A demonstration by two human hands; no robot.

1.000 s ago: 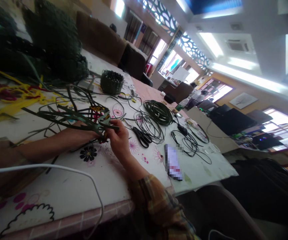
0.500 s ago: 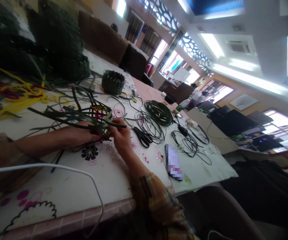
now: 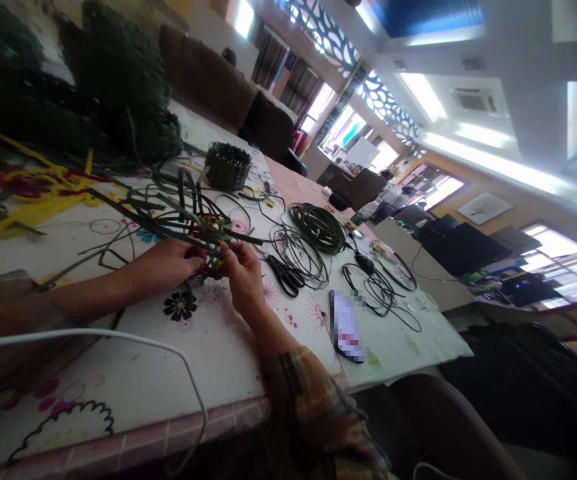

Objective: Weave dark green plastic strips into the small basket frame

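Observation:
Between my two hands is a small, partly woven piece (image 3: 213,227) of dark green flat strips, with red and yellow bits at its middle. Long loose strip ends fan out from it to the left and up. My left hand (image 3: 178,261) grips its near left side, fingers closed. Thumb and fingers of my right hand (image 3: 242,268) pinch its right edge, where a strip end sticks out past them. The fingertips partly hide the weave. Black-handled scissors (image 3: 285,275) lie just right of my right hand.
A round woven green basket (image 3: 227,168) stands behind the piece. Coiled green strip (image 3: 318,227) and a looped black cord (image 3: 381,287) lie to the right, near a phone (image 3: 347,327). Yellow strips (image 3: 43,200) and large dark bundles (image 3: 113,87) fill the left. A white cable (image 3: 118,332) crosses the foreground.
The woven piece has turned, and its long loose ends now point further up and left. My left hand has risen slightly and shows more clearly; my right hand stays at the right edge.

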